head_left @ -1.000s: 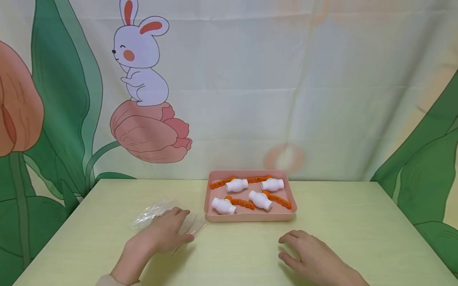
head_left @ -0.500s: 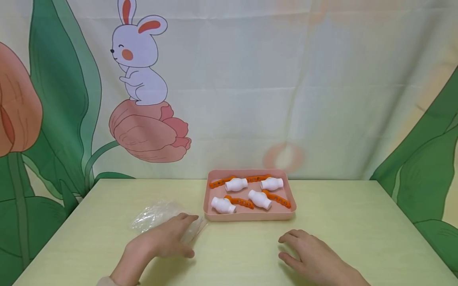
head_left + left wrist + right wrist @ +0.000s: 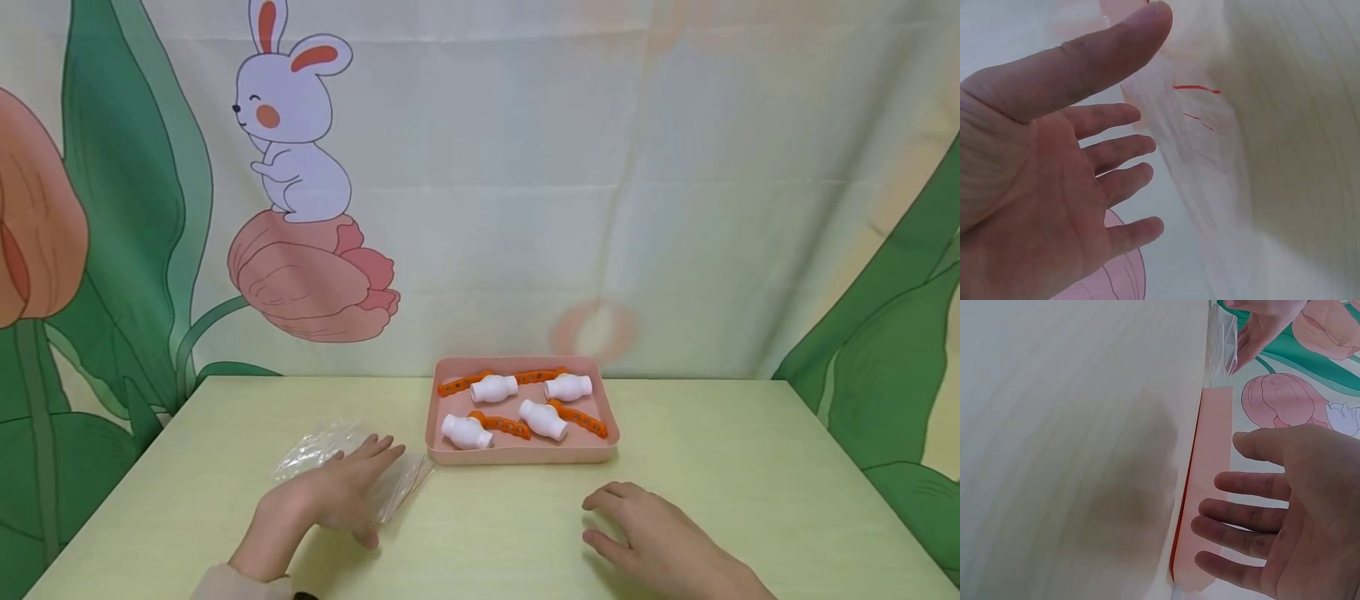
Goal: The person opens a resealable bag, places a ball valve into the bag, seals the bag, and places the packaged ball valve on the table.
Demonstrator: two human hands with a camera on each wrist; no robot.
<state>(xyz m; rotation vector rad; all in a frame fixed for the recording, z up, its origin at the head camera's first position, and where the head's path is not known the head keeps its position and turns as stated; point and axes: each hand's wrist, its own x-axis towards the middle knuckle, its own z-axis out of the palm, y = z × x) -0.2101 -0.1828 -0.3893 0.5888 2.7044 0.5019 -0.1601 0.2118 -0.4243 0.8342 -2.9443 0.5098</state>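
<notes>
- Backdrop cloth [image 3: 480, 167]: hangs behind the tray. Any gap between cloth and tray not readable; a shove from the front could press the tray into the fabric.
- Counter [image 3: 502, 533]: carries everything; the tray sits near its back edge, so a backward knock has little margin, I judge.
- Tray [image 3: 521, 456]: pink, shallow. Low walls; tilting or catching the rim could spill the contents.
- Clear plastic bag [image 3: 322, 446]: crumpled, left of the tray, its edge just beside the tray's near-left corner; contact there cannot be told. Main hazard: thin film may slip, fold over or cling to the skin; a pinch could catch both layers or miss.
- Left grip [image 3: 333, 492]: over the bag, left of the tray; fingers and thumb apart, nothing clamped. Whether skin touches film cannot be told. A sideways sweep could drag the bag into the tray.
- Right grip [image 3: 648, 525]: in front of the tray, toward its right; fingers apart, loosely bent, holding nothing. Bag out of its easy reach, so one-sided handling could let the film skid.
- Four white fittings [image 3: 543, 419]: inside the tray. Rounded; likely to roll if jolted.
- Orange levers [image 3: 579, 418]: one beside each fitting, in the tray; could snag film.
</notes>
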